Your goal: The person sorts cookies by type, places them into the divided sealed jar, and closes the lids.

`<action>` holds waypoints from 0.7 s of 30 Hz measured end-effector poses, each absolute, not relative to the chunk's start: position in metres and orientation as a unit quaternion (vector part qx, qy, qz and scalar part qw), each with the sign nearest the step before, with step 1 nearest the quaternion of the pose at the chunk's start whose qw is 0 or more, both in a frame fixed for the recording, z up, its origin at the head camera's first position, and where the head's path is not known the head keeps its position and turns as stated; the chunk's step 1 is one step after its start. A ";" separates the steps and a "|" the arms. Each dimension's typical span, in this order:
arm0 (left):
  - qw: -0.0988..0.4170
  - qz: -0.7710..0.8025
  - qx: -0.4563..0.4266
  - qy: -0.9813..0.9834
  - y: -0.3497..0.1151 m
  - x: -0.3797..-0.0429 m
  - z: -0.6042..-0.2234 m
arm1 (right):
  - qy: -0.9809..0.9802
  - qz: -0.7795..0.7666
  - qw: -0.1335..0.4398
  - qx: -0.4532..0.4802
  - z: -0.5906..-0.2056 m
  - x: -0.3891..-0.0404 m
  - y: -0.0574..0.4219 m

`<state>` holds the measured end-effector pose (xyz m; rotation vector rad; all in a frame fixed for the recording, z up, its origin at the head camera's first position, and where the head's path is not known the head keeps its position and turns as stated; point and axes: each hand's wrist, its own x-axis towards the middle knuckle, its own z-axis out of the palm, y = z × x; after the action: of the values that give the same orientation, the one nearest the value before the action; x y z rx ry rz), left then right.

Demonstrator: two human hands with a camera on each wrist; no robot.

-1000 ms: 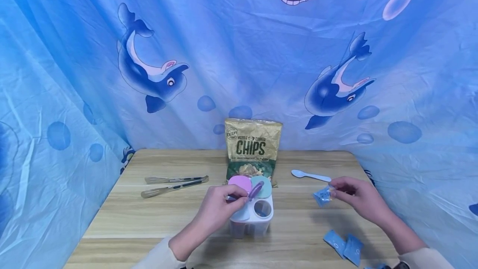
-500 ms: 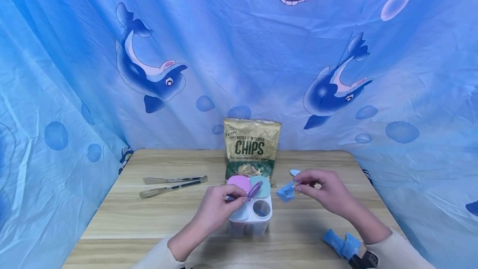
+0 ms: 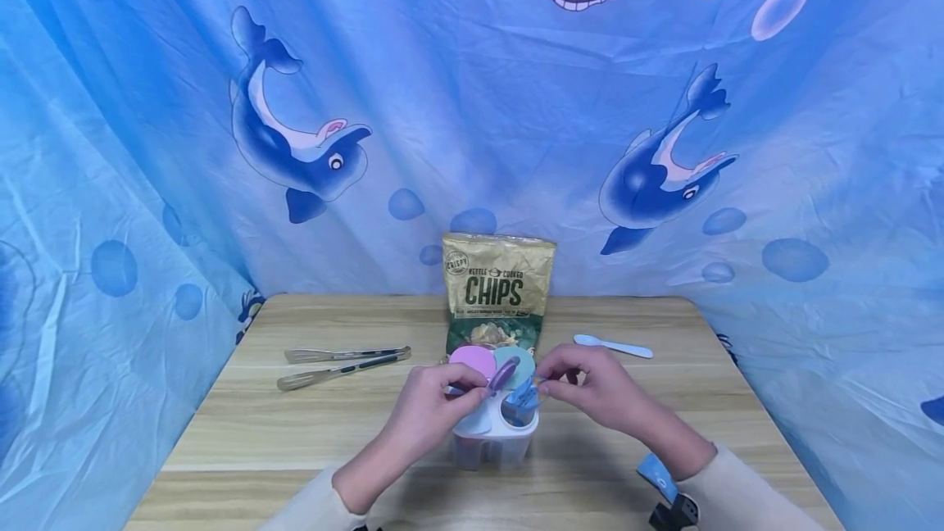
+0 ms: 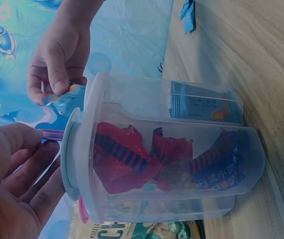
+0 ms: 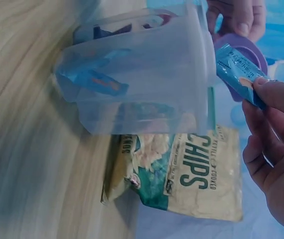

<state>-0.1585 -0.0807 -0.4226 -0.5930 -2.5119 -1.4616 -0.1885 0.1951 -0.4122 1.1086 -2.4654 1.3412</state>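
Your left hand (image 3: 433, 408) pinches the purple lid (image 3: 506, 375), your right hand (image 3: 599, 390) a blue packet (image 5: 237, 72); feed it endwise into the near-right opening (image 3: 515, 419).

The right hand (image 3: 593, 390) has carried its blue packet (image 3: 522, 397) leftward from near the spoon (image 3: 614, 346) to the container's (image 3: 509, 453) opening, and its arm (image 3: 737, 492) now hides all but one loose packet (image 3: 656, 475).

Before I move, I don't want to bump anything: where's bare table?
Table lies bare between the tongs and left sleeve, and between the spoon and right sleeve. It's crowded at the container: left hand and right hand at its top, chips bag behind.
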 end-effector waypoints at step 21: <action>0.073 -0.487 -0.199 -0.847 -0.081 -0.157 -0.421 | -0.803 0.351 0.098 0.471 -0.425 -0.195 0.180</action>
<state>-0.1573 -0.0808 -0.4209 -0.5972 -2.5446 -1.4621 -0.1947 0.1797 -0.4247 1.3949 -2.3783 1.0381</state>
